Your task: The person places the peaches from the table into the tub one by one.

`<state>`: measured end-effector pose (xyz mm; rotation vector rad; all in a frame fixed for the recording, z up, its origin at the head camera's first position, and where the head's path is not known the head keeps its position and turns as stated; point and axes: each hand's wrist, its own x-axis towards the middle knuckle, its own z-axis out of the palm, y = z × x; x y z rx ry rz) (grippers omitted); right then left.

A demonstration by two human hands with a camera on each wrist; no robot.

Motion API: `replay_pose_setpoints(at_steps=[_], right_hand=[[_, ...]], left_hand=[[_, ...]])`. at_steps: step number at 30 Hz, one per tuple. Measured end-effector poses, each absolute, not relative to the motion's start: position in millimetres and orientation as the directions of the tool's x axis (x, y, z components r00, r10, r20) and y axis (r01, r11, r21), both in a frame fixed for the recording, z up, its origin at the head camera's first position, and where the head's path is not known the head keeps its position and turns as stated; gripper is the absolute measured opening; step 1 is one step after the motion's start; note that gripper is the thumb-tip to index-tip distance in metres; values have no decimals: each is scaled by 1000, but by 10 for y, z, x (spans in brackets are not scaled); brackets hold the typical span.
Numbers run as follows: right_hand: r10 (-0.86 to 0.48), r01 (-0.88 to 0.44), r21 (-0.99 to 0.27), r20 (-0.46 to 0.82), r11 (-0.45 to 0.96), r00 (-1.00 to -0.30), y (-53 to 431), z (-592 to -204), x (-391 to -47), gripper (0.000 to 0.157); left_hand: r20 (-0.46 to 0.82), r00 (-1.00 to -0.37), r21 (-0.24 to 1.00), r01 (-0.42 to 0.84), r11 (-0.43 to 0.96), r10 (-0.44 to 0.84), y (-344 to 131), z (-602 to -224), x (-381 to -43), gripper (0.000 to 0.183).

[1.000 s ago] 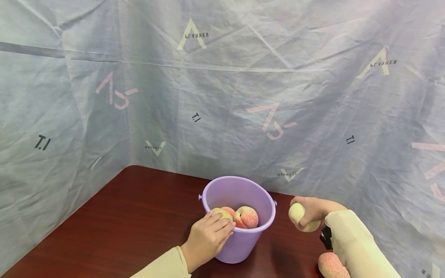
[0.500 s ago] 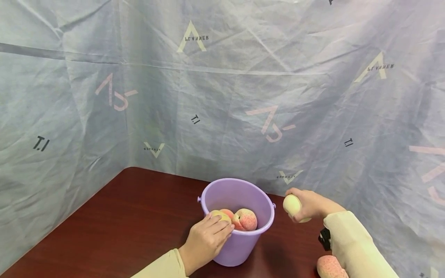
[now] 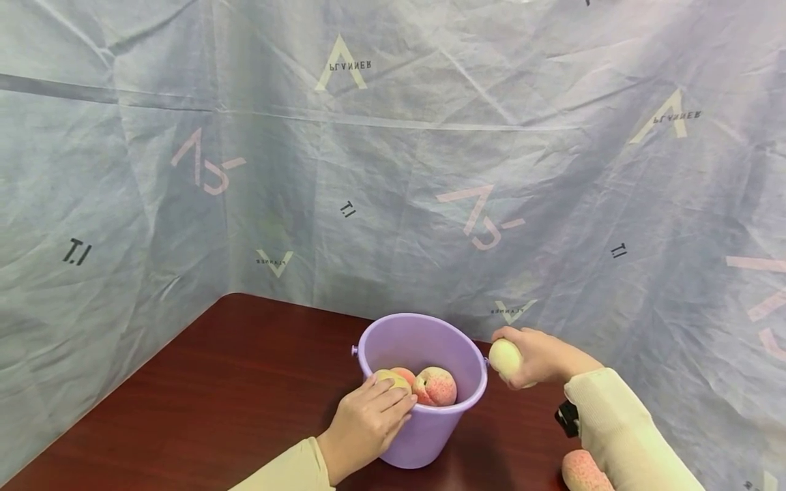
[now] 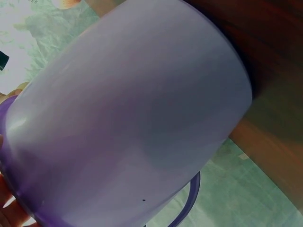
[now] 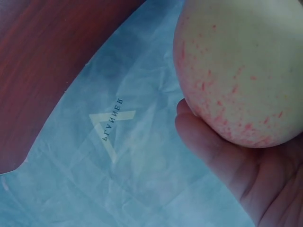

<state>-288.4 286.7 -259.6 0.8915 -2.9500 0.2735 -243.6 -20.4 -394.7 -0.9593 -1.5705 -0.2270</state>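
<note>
A purple bucket [image 3: 424,433] stands on the table with several peaches inside, among them a red-flecked one [image 3: 435,387] and a yellow one [image 3: 393,379]. My left hand [image 3: 368,417] grips the bucket's near left rim, its fingers lying over the edge and partly covering the yellow peach. The left wrist view is mostly filled by the bucket's side [image 4: 128,113]. Just right of the bucket's rim, my right hand [image 3: 540,356] holds a pale peach [image 3: 506,359] in the air. Red flecks show on this peach [image 5: 236,75] in the right wrist view, with a finger [image 5: 203,137] curled against it.
Another pinkish peach [image 3: 583,470] lies at the table's near right, partly hidden by the right sleeve [image 3: 626,423]. The dark red table [image 3: 215,382] stretches to the left. A grey printed cloth [image 3: 393,170] hangs behind the table and along its left.
The right hand has moved left and slightly up with the pale peach, ending close to the bucket's right rim. The left hand stays in place on the bucket.
</note>
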Motion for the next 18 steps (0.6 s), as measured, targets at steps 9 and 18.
replay_pose_setpoints(at_steps=[9, 18], right_hand=[[-530, -544, -101, 137, 833, -837, 2810, -2567, -2844, 57], [-535, -557, -30, 236, 830, -811, 2736, -2536, -2825, 63]], left_hand=[[885, 39, -367, 672, 643, 464, -221, -3948, -2419, 39], [882, 33, -369, 670, 644, 471, -223, -3938, -2408, 39]])
